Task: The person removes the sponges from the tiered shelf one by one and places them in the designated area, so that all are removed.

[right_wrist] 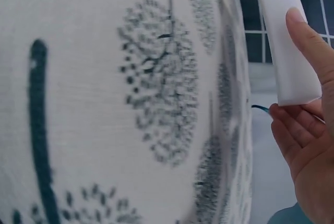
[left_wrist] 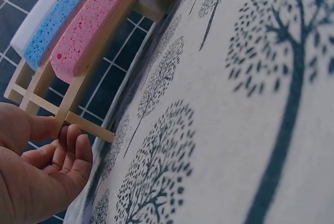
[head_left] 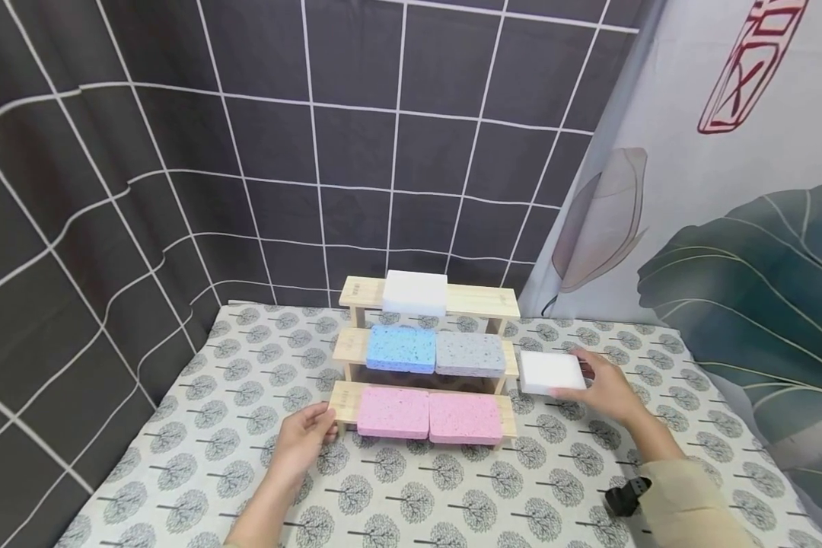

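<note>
Right hand grips the loose white sponge at its right end, thumb on the near edge; block sits at 3 o'clock of the wooden rack, just beside it. Touching the rack or not, can't tell. Right wrist view suggests it's lifted off the table.

Left hand at 8 o'clock, thumb and fingers pinching the left end of the lowest tier, probably bracing.

Rack has three tiers. Top, toward 12: shelved white sponge, lying flat around the middle, bare board either side. Middle tier: blue sponge with grey sponge at its 3 o'clock, side by side. Bottom tier, toward 6: two pink sponges, side by side.

Step in hand, my read: loading the rack, with the loose white one not yet placed. Likeliest slot is the bare top board at 3 o'clock of its white match. Next move would call for raising it clear of the grey sponge, going toward 11 o'clock, then setting it down flat and level without nudging its neighbour. Left hand should steady the rack meanwhile; that light frame could shift if bumped.
</note>
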Available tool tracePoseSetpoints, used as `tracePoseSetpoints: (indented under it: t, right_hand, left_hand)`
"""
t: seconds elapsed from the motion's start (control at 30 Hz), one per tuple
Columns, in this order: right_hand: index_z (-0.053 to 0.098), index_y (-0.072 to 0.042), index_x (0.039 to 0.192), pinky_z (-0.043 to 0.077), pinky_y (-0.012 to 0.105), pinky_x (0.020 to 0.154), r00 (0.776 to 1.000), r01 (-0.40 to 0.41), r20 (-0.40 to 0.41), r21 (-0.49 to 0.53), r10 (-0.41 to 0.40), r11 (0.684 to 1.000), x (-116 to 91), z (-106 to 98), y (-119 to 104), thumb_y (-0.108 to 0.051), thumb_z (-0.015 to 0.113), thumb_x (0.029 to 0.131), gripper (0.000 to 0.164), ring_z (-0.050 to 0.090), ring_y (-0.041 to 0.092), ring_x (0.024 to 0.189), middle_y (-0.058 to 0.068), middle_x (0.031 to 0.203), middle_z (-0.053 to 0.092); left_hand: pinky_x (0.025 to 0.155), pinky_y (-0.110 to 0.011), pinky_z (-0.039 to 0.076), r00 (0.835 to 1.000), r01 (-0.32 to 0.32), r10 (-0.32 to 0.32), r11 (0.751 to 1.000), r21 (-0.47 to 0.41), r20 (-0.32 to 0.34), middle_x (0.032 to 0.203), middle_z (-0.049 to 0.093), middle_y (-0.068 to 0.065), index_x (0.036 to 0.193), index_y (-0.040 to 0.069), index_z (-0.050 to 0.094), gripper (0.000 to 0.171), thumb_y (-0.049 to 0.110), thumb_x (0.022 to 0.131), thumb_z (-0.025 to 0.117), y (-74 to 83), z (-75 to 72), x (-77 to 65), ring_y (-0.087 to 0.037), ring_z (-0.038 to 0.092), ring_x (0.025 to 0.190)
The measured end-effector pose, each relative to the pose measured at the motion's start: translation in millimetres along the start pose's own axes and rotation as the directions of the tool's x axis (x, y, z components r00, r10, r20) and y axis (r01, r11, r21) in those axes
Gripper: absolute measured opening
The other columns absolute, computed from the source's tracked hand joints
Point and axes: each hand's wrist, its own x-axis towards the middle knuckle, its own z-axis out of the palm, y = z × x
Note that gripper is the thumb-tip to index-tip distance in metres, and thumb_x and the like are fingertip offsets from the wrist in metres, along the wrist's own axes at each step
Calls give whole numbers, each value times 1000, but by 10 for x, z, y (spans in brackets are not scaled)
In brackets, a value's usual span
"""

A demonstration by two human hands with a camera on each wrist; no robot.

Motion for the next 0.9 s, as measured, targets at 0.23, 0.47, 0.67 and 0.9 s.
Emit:
tracePoseSetpoints:
  t: [0.23,0.47,0.67,0.9]
  right_hand:
    - [40,17,142,53,60,95,999,21,40,-8,-21,1000,23,116,55,-37,95,68,106,61,49,111,38,127,56]
    - [45,15,139,51,61,96,999,16,38,-33,-14,999,40,195,108,-40,94,68,102,60,48,111,36,126,57]
    - [41,16,142,43,67,103,997,0,71,-81,6,997,31,209,110,-43,94,68,108,49,56,122,41,136,48]
    - [37,17,144,37,71,105,995,-8,96,-101,17,995,6,191,89,-46,93,68,114,43,60,126,44,140,42]
  left_hand:
    - [78,-26,60,1000,-1,1,1000,-6,-1,106,68,-15,134,-13,53,38,9,103,56,-3,6,-2,-21,65,89]
    - [78,-25,60,1000,-5,5,1000,-7,-1,105,68,-15,133,-12,54,37,8,103,56,0,11,-6,-21,65,90]
    - [79,-25,60,1000,1,-1,1000,-12,-1,105,68,-15,133,-13,54,37,8,103,56,-3,15,1,-20,65,90]
    - [79,-25,60,1000,8,-8,1000,-12,1,107,68,-16,134,-12,53,39,9,103,57,-15,-1,9,-21,65,91]
